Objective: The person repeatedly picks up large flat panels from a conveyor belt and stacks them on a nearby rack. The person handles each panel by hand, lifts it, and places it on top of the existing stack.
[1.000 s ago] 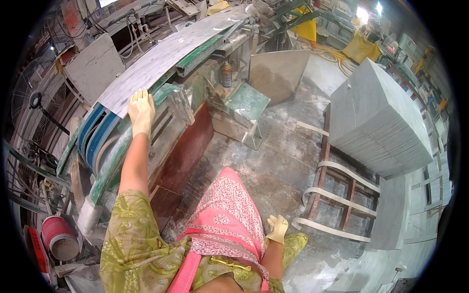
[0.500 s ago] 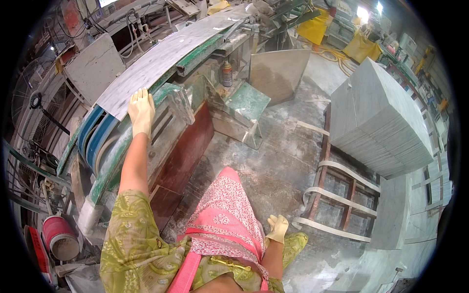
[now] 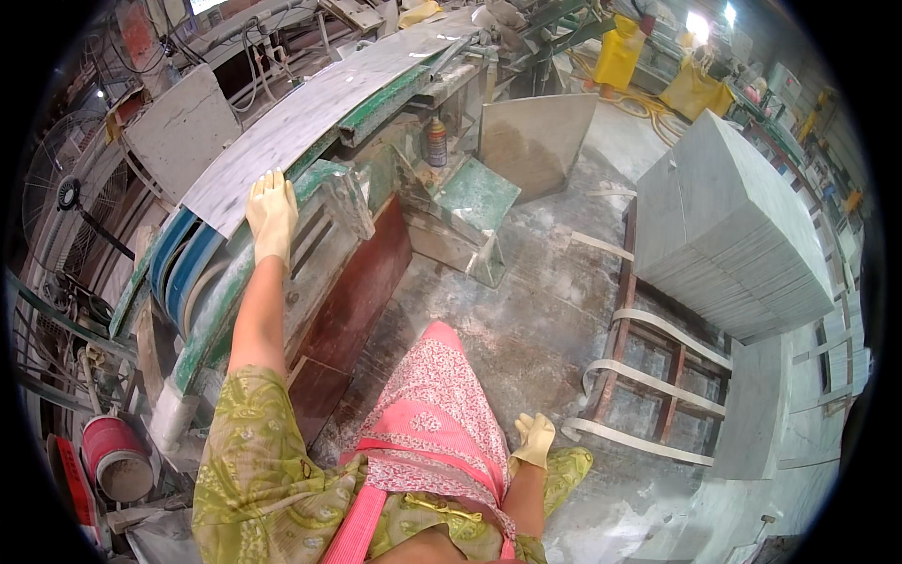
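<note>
A long, thin grey-white stone slab (image 3: 319, 105) lies along the machine bed on my left, over blue belts or rollers (image 3: 193, 268) that show at its near end. My left hand (image 3: 271, 214), in a cream glove, is stretched out with straight fingers and rests at the slab's near right corner, beside the green machine edge. Its palm is hidden. My right hand (image 3: 534, 440), gloved the same way, hangs low beside the pink apron (image 3: 427, 404). Its fingers are loosely curled, the thumb stands apart, and I see nothing in it.
A tall stack of grey slabs (image 3: 723, 226) stands at right on a metal frame (image 3: 625, 367) with pale straps. A spray can (image 3: 436, 143) stands by a green ledge (image 3: 477, 195); a leaning panel (image 3: 536, 146) is behind it. At lower left sits a red bucket (image 3: 117, 456).
The slab has slid slightly toward me along the machine bed. My left hand has barely shifted and my right hand stays put. In the background, a yellow shape has moved and looks narrower.
</note>
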